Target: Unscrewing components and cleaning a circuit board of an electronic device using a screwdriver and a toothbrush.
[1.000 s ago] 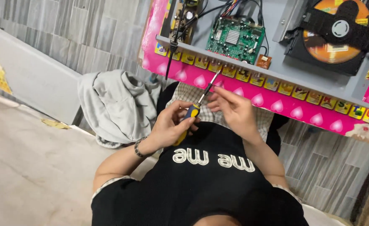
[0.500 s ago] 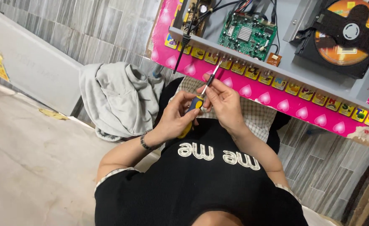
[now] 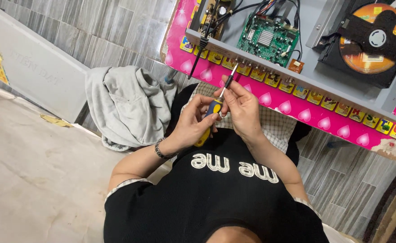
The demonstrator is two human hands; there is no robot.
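Note:
A screwdriver with a blue and yellow handle is gripped in my left hand above my lap. My right hand pinches its thin metal shaft, whose tip reaches the rear edge of an opened grey player case. Inside the case lie a green circuit board and a disc drive with an orange disc. A metal bracelet circles my left wrist.
The case rests on a pink patterned tabletop. A grey garment is heaped on the floor at left, next to a white panel that leans on a wood-look wall. A black cable hangs over the table edge.
The screwdriver's tip has risen toward the case's rear edge. Both hands stay on the tool, and the view has shifted slightly.

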